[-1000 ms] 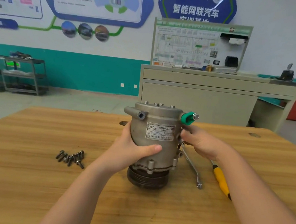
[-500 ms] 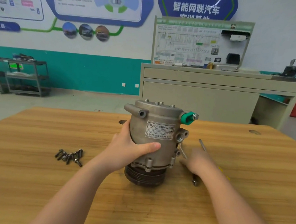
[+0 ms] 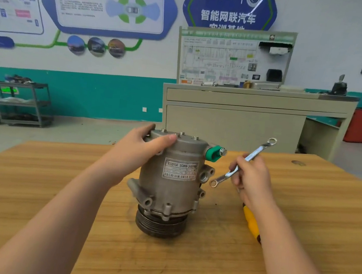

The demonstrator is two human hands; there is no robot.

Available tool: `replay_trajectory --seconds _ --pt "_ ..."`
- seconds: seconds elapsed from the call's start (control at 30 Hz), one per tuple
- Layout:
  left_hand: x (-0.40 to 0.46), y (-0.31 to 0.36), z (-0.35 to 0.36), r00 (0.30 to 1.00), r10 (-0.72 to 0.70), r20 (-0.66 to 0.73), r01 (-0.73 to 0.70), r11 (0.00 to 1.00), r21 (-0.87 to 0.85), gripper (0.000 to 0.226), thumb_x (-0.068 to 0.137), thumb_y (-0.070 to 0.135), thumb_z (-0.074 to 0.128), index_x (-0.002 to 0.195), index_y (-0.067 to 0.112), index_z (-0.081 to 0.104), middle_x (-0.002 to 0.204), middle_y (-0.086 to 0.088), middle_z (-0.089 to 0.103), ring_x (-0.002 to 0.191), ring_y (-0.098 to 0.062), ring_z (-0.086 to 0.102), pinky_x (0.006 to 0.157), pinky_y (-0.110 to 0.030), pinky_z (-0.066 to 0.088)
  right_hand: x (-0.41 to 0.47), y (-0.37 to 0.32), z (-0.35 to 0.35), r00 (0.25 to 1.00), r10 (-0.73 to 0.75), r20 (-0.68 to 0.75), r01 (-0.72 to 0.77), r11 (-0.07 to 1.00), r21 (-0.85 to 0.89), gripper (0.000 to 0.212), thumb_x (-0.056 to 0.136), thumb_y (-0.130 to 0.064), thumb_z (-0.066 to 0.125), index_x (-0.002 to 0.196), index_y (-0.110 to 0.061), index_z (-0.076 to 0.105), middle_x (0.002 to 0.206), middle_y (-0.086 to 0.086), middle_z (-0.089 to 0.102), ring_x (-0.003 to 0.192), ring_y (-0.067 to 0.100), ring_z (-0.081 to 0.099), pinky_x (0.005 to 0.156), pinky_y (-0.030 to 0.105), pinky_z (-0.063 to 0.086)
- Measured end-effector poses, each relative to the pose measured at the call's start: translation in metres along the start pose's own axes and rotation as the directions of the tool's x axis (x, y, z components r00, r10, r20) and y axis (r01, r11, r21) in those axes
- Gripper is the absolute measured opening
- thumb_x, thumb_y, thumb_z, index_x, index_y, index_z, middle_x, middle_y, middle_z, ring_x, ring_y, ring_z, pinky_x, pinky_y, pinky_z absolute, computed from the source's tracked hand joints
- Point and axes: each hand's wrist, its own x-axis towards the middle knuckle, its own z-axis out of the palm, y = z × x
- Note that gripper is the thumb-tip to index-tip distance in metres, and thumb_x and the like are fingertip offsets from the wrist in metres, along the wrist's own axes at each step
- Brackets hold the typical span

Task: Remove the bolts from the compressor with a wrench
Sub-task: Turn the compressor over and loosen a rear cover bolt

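Wrench in right hand beside compressor.

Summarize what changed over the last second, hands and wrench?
The right hand dropped from the compressor to the table, took hold of the wrench and lifted it clear. The left hand slid from the compressor's side up to its top rim. The compressor stays upright on its pulley; the yellow-handled tool still lies on the table.
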Motion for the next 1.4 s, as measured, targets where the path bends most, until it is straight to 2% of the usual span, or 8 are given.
replay_trajectory --seconds 0.2,0.37,0.47,0.57,0.73,1.03,1.3,1.4 --pt "-0.015 0.01 0.007 0.999 0.053 -0.006 -0.052 0.996 0.074 0.113 0.056 0.076 0.055 0.154 0.027 0.03 0.138 0.008 0.042 0.119 -0.007 0.043 0.098 -0.026 0.038 -0.033 -0.033 -0.016 0.986 -0.164 0.0 0.16 0.959 0.236 0.018 0.105 -0.012 0.036 0.098 -0.017 0.052 0.056 -0.001 0.056 0.033 0.009 0.031 0.037 0.017 0.029" --pt "-0.046 0.007 0.009 0.985 0.174 0.006 -0.175 0.983 0.062 0.116 0.056 0.075 0.061 0.155 0.031 0.021 0.119 0.028 0.039 0.105 0.021 0.043 0.076 -0.003 0.041 -0.067 -0.067 -0.027 0.991 -0.064 0.114 -0.001 0.868 0.496 0.037 0.099 -0.036 0.041 0.075 -0.019 0.065 0.065 0.005 0.064 0.041 0.013 0.049 0.043 0.014 0.038" --pt "-0.065 -0.002 0.004 0.981 0.196 -0.001 -0.196 0.98 0.021 0.117 0.056 0.074 0.066 0.155 0.035 0.016 0.115 0.038 0.035 0.106 0.03 0.036 0.078 -0.005 0.045 -0.083 -0.089 -0.023 0.971 -0.025 0.239 -0.116 0.823 0.556 0.043 0.087 -0.047 0.046 0.06 -0.019 0.064 0.073 0.008 0.069 0.053 0.016 0.061 0.046 0.019 0.046" --pt "-0.082 -0.009 0.0 0.981 0.191 -0.029 -0.191 0.982 -0.001 0.117 0.056 0.074 0.067 0.154 0.038 0.015 0.117 0.04 0.033 0.113 0.023 0.036 0.081 -0.01 0.045 -0.096 -0.099 -0.008 0.965 -0.039 0.258 -0.122 0.808 0.576 0.037 0.086 -0.04 0.05 0.061 -0.016 0.062 0.083 0.014 0.071 0.068 0.021 0.069 0.056 0.023 0.055" --pt "-0.097 -0.014 -0.002 0.978 0.189 -0.089 -0.194 0.98 -0.049 0.098 0.059 0.071 0.067 0.141 0.048 0.018 0.122 0.032 0.032 0.113 0.026 0.035 0.081 0.001 0.039 -0.112 -0.093 0.02 0.983 -0.007 0.183 -0.102 0.807 0.581 0.009 0.093 -0.01 0.05 0.086 -0.008 0.055 0.085 0.019 0.072 0.074 0.024 0.072 0.063 0.025 0.058" --pt "-0.099 -0.015 0.005 0.974 0.201 -0.107 -0.211 0.974 -0.089 0.087 0.059 0.07 0.066 0.127 0.055 0.014 0.117 0.034 0.029 0.106 0.031 0.033 0.077 0.006 0.035 -0.131 -0.076 0.044 0.969 -0.247 -0.004 0.228 0.888 0.4 0.012 0.1 -0.002 0.042 0.097 -0.01 0.05 0.086 0.013 0.072 0.076 0.024 0.071 0.07 0.026 0.058" --pt "-0.105 -0.005 0.011 0.974 0.177 -0.141 -0.177 0.984 0.012 0.08 0.06 0.074 0.065 0.119 0.068 0.012 0.114 0.036 0.026 0.105 0.03 0.031 0.078 0.004 0.034 -0.153 -0.06 0.06 0.83 -0.551 -0.08 0.555 0.831 0.04 0.022 0.1 -0.003 0.047 0.098 -0.025 0.046 0.095 0.003 0.073 0.075 0.02 0.073 0.068 0.021 0.056" --pt "-0.103 0.004 0.013 0.97 0.187 -0.153 -0.16 0.972 0.172 0.115 0.058 0.08 0.062 0.152 0.044 0.007 0.118 0.022 0.023 0.115 0.008 0.025 0.097 -0.015 0.026 -0.159 -0.054 0.073 0.795 -0.589 -0.145 0.596 0.803 0.008 0.037 0.099 -0.003 0.045 0.098 -0.039 0.048 0.093 0.002 0.072 0.075 0.019 0.073 0.067 0.022 0.056"
